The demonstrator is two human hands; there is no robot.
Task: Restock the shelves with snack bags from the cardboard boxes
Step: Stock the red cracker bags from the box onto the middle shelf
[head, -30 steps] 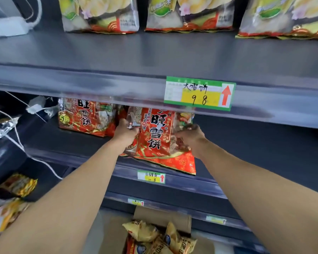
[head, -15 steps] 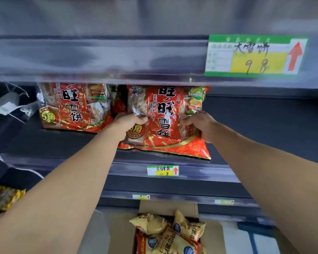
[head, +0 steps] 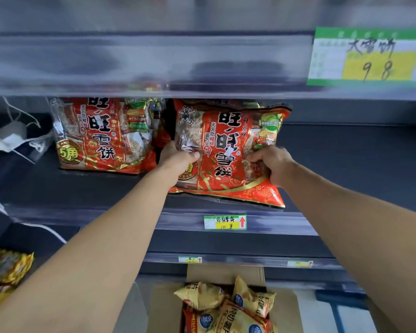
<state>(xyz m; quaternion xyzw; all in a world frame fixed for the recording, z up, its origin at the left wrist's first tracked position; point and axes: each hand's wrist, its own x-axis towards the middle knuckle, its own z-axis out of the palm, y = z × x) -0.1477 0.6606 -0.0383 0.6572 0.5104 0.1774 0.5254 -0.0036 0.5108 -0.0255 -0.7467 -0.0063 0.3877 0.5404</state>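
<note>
Left hand (head: 178, 157) and right hand (head: 273, 164) gripping red snack bag (head: 226, 150), apparently resting on shelf (head: 82, 188)

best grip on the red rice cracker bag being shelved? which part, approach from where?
Probably the two side edges at mid-height, coming from the front, as the left hand and right hand do on the red bag. It is wide, flat and soft, leaning back on the shelf; a two-sided pinch keeps it from folding.

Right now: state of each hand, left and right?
Left hand: closed, gripping the left edge of the red snack bag on the shelf.
Right hand: closed, gripping the same bag's right edge.
</note>
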